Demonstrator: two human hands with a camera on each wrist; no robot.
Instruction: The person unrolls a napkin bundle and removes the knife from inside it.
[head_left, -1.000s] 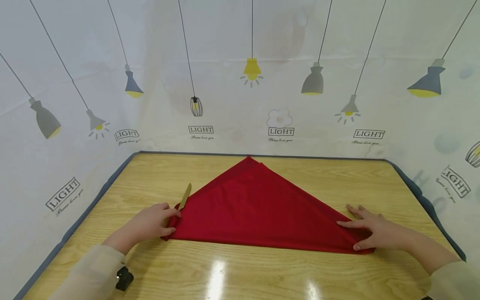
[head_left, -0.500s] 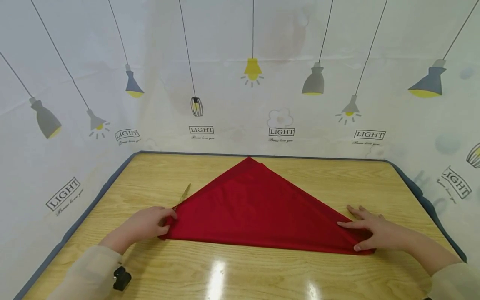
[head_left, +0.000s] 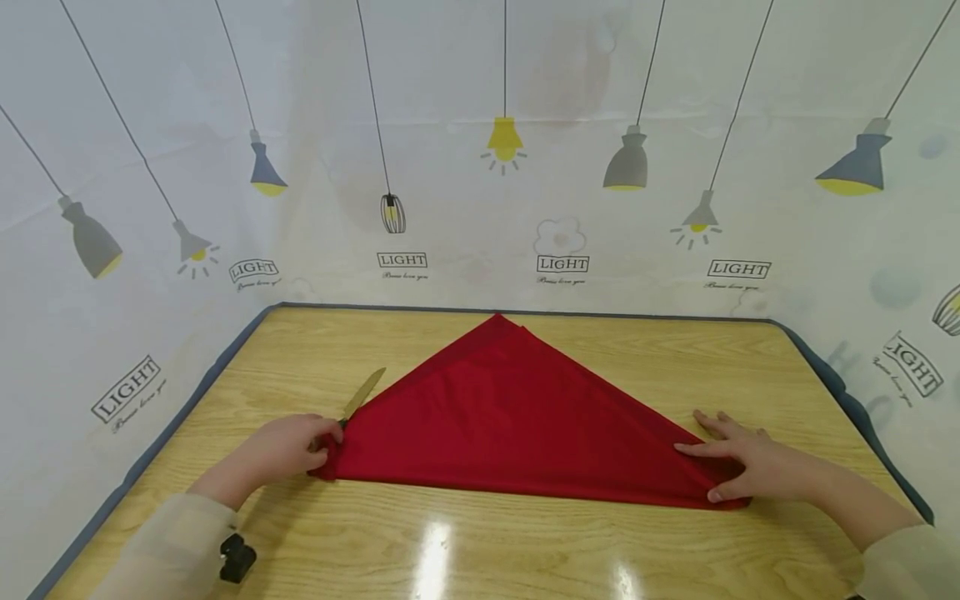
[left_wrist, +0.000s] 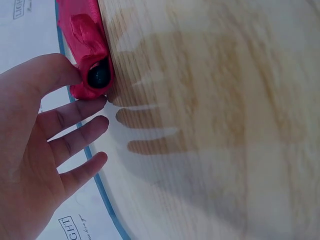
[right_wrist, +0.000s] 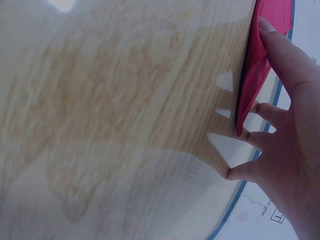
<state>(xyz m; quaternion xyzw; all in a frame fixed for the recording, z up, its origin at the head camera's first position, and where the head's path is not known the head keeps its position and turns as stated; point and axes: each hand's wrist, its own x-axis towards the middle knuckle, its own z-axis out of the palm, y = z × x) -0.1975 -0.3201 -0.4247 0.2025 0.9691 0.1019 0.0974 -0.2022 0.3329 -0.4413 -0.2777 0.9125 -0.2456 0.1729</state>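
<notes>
A red cloth (head_left: 495,417), folded into a triangle, lies with its peak at the table's far edge. At its left corner a knife (head_left: 367,390) points its blade away and to the right. Part of its dark handle shows beside my left hand (head_left: 288,450). In the left wrist view, cloth wraps round a dark rounded handle end (left_wrist: 99,75). My left thumb and forefinger pinch this bundle; the other fingers are spread. My right hand (head_left: 757,462) rests on the cloth's right corner, fingers spread. In the right wrist view, the right thumb (right_wrist: 280,47) lies on the cloth.
The wooden table (head_left: 525,550) has a dark blue border (head_left: 645,315). A pale curtain (head_left: 465,200) printed with lamps surrounds it at the back and sides. A small black device (head_left: 237,558) hangs at the left sleeve.
My left hand has moved slightly left with the rolled cloth corner. The knife turned edge-on, then flat again, and now leans further right with some handle showing. My right hand has stayed still.
</notes>
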